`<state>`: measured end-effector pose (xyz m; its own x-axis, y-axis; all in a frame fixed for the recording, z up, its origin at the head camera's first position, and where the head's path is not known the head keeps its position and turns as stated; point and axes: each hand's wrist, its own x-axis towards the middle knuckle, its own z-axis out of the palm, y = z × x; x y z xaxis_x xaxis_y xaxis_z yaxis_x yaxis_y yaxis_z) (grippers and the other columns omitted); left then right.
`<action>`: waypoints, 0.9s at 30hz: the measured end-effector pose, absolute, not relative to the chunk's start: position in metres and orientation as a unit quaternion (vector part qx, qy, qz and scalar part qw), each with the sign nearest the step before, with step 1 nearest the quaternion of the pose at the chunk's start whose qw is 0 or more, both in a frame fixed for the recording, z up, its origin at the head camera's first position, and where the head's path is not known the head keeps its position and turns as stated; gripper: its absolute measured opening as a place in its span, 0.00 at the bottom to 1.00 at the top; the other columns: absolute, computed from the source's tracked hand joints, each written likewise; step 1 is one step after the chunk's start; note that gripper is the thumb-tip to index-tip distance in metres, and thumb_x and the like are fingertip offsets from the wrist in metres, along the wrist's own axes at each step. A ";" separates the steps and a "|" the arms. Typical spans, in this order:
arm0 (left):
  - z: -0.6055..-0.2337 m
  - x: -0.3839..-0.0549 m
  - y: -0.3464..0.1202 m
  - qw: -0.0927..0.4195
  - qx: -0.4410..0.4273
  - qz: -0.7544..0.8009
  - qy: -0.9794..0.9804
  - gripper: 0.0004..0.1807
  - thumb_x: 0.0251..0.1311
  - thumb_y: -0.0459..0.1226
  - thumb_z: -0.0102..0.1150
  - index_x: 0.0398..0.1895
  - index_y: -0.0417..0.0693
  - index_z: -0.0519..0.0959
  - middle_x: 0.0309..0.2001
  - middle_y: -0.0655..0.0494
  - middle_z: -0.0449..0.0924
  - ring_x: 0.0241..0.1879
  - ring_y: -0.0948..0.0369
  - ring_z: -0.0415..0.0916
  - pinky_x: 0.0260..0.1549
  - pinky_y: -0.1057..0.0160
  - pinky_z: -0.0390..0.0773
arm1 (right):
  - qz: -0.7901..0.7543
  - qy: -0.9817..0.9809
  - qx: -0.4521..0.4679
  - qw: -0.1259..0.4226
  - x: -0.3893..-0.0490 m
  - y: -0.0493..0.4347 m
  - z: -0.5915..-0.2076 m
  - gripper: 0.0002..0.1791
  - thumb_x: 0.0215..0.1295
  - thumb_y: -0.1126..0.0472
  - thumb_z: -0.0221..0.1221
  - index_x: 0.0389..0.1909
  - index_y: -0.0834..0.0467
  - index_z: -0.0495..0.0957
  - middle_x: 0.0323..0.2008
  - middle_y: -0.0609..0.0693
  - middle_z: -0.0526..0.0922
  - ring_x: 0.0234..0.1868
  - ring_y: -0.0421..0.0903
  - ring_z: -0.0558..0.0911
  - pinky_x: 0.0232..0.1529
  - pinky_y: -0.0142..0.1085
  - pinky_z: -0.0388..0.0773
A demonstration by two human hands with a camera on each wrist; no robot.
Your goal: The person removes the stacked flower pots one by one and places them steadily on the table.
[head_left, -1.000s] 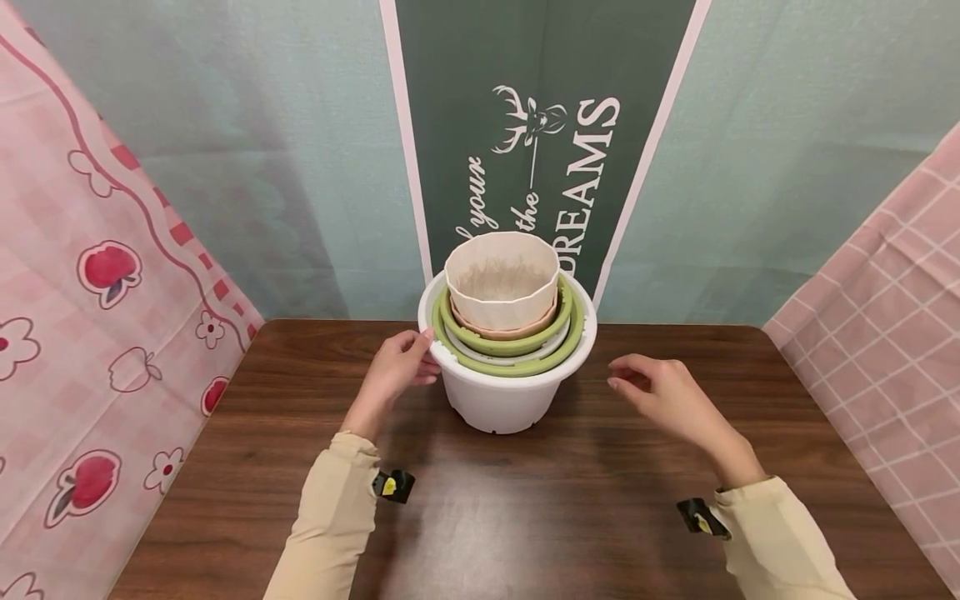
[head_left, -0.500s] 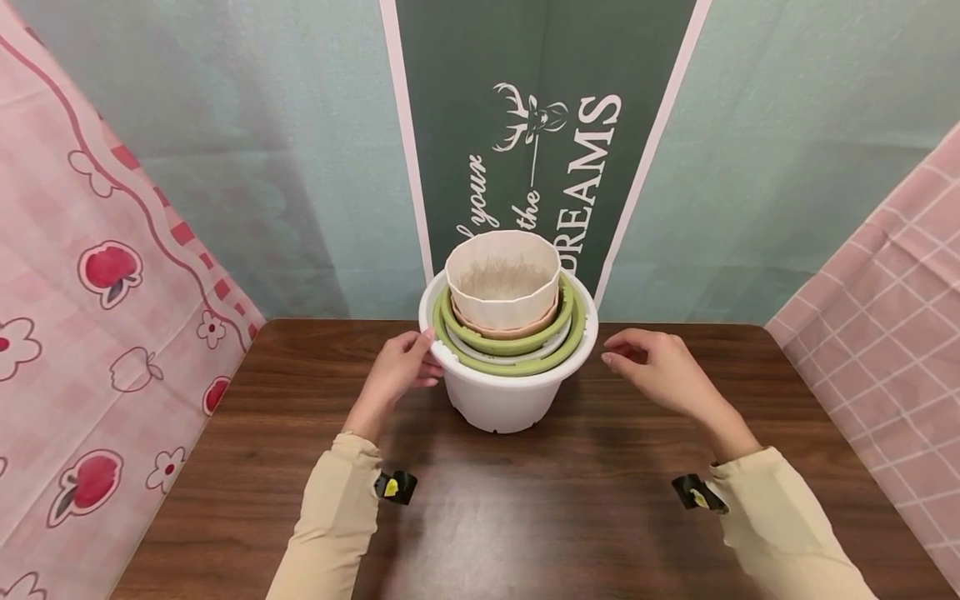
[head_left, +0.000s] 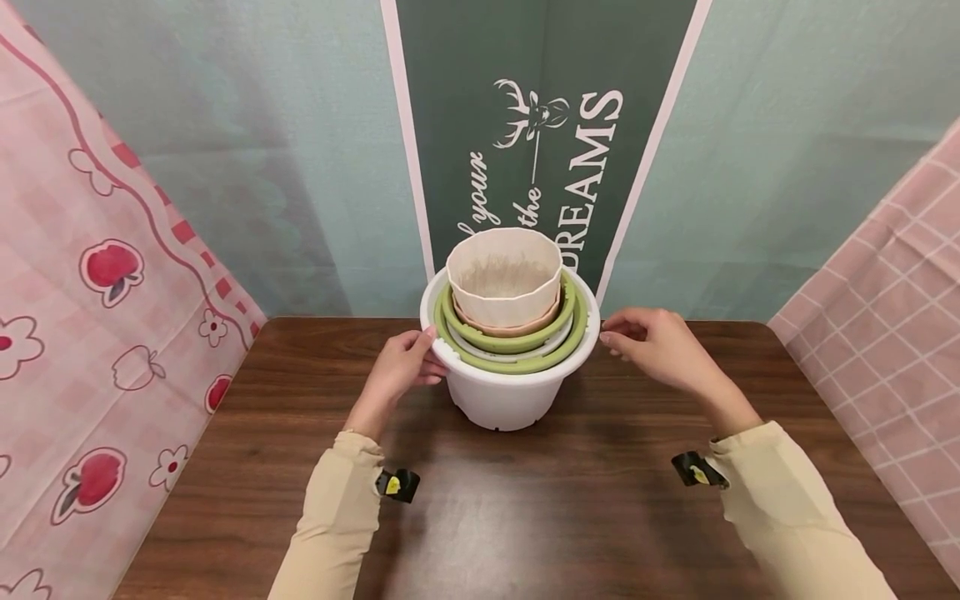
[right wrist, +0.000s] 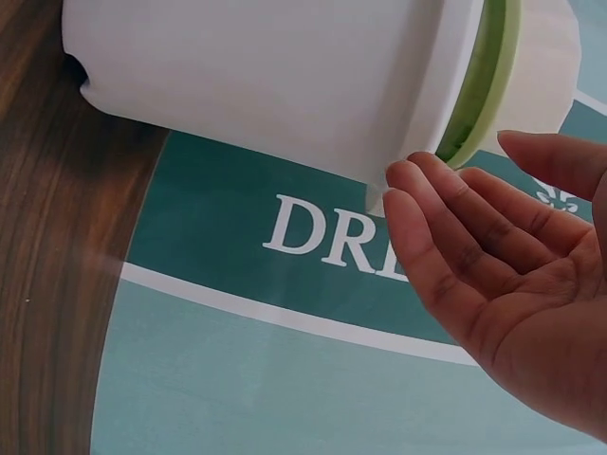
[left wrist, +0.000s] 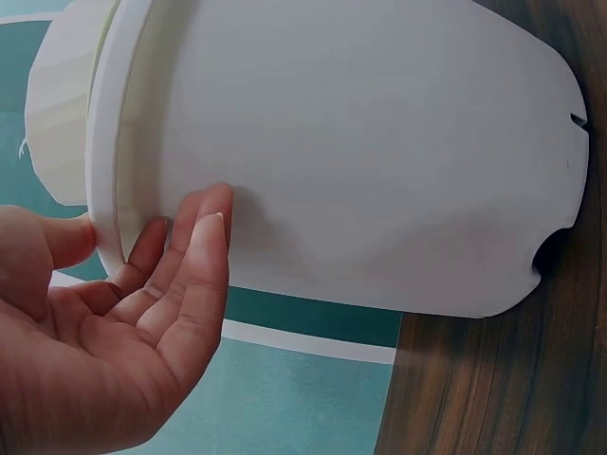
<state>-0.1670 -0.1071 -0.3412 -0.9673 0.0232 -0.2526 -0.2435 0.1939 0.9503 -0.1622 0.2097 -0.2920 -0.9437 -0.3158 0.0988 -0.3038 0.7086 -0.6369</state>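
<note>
A large white flowerpot (head_left: pixel 504 402) stands upright at the back of the table, with several smaller pots nested in it. Inside it show green pot rims (head_left: pixel 517 365), a peach rim, and on top a cream faceted pot (head_left: pixel 504 312) that rises above the rest. My left hand (head_left: pixel 401 365) pinches the white pot's rim at its left side, thumb on the lip and fingers underneath, as the left wrist view shows. On the other side my right hand (head_left: pixel 663 350) hovers with loosely bent fingers right at the rim, thumb apart from it in the right wrist view (right wrist: pixel 503 275).
The brown wooden table (head_left: pixel 480 517) reaches back to a teal curtain (head_left: pixel 315 167) with a dark green lettered panel close behind the pots. Pink patterned cloths hang at the left (head_left: pixel 97 358) and right (head_left: pixel 892 333).
My right hand has moved left, up to the pot's right rim. My left hand keeps its hold at the left rim, and the pots stay in place.
</note>
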 end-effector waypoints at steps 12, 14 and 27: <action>-0.341 -0.169 -0.107 0.110 -0.071 0.633 0.763 0.22 0.69 0.46 0.40 0.46 0.34 0.72 0.32 0.43 0.79 0.29 0.57 0.80 0.28 0.64 0.81 | -0.357 0.922 -0.149 0.032 -0.173 0.205 -0.279 0.10 0.63 0.62 0.57 0.39 0.65 0.77 0.29 0.54 0.81 0.27 0.44 0.79 0.27 0.33 0.79; -0.342 -0.169 -0.108 0.109 -0.070 0.635 0.762 0.22 0.69 0.46 0.41 0.46 0.33 0.72 0.31 0.43 0.79 0.29 0.57 0.80 0.28 0.64 0.81 | -0.359 0.920 -0.151 0.034 -0.174 0.204 -0.276 0.11 0.63 0.61 0.57 0.39 0.66 0.77 0.29 0.54 0.82 0.27 0.43 0.79 0.26 0.33 0.79; -0.342 -0.168 -0.107 0.108 -0.070 0.632 0.764 0.22 0.69 0.47 0.41 0.45 0.34 0.72 0.31 0.44 0.80 0.30 0.57 0.81 0.28 0.65 0.80 | -0.374 0.913 -0.159 0.034 -0.183 0.202 -0.263 0.11 0.64 0.62 0.54 0.39 0.68 0.76 0.28 0.56 0.81 0.26 0.42 0.80 0.27 0.32 0.79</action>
